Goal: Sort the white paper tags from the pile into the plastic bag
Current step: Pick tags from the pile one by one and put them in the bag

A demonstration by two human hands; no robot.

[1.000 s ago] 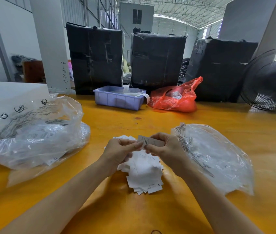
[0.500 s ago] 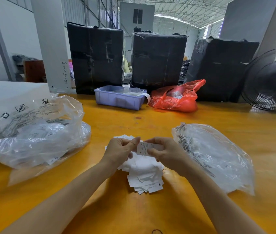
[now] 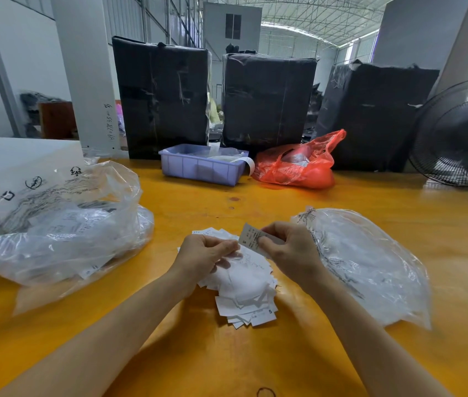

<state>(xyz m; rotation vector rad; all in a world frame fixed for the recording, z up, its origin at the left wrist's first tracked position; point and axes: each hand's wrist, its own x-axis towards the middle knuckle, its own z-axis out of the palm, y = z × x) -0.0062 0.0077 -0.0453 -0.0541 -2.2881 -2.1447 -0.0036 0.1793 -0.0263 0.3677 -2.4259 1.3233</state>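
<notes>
a: your right hand (image 3: 290, 250) is pinching one white tag (image 3: 251, 239) by its right end, thumb on the printed face, lifted just above the pile (image 3: 244, 285); your left hand (image 3: 207, 255) has its fingers curled over the near-left side of that pile, and i cannot tell whether it is actually gripping any tags or only resting on them.

b: how will the thing handle, do you reckon?

a: very light and thin, i'd judge; a slip of paper that bends readily and stands only because you hold it by a short edge; not fragile in the breaking sense, but it could crease or tear if you squeeze hard; the faces look smooth, so tags in the heap will likely slide over one another and lift off in twos.

b: so where should i take hold?

a: at an edge or corner, between thumb and forefinger, as you have it now; fan the pile with the left hand so that a single edge sticks out.

b: and where does it go?

a: the clear plastic bag (image 3: 370, 267) lies just beside your right hand on the yellow table (image 3: 255, 359), already holding white slips; its mouth is not plain to see from here; a second, fuller clear bag (image 3: 55, 224) sits well apart on your left.
</notes>
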